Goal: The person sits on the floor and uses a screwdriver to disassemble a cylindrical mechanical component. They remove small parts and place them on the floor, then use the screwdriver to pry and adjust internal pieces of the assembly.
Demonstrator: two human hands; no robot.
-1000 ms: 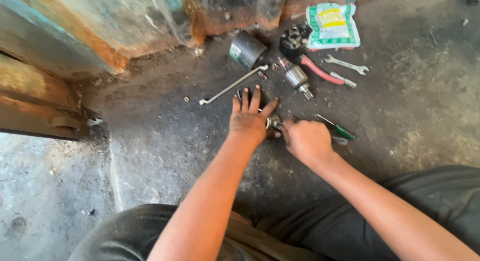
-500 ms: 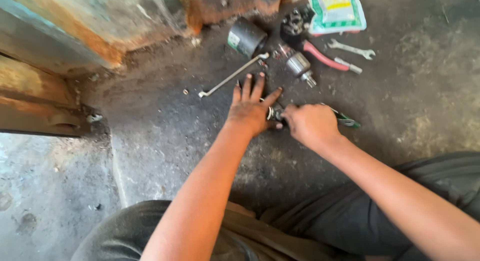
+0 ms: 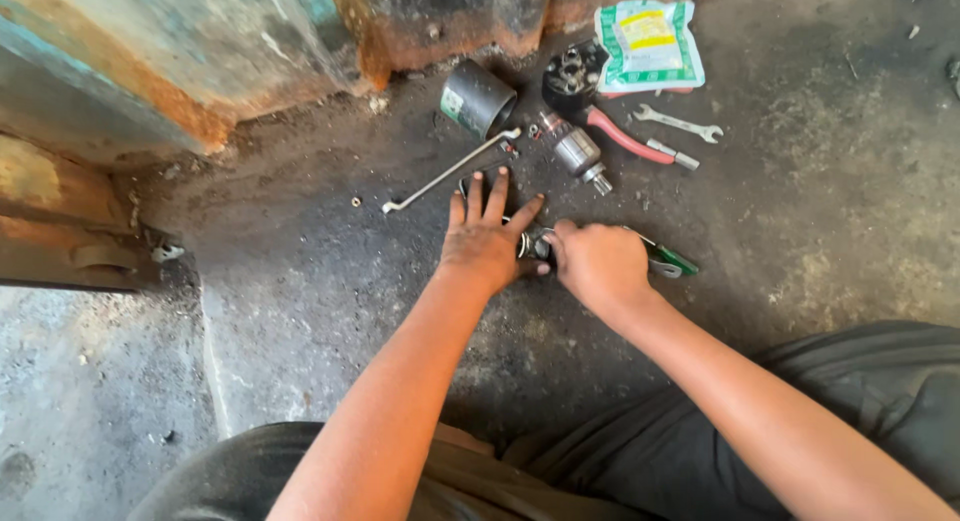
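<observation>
Left hand fingers spread flat on floor, right hand fingers gripping green-handled tool, small metal part between hands

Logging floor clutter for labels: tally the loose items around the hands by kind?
Wrenches: 2, long one, small one
Pliers, red grips: 1
Green-handled tool in right hand: 1
Metal cylinder: 1
Motor shaft part: 1
Black round part: 1
Green-white packet: 1
Small metal piece under left hand: 1
Total: 9

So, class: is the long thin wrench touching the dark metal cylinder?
Apart. The head view shows bare floor between the wrench tip and the cylinder, though the gap is narrow.
</observation>
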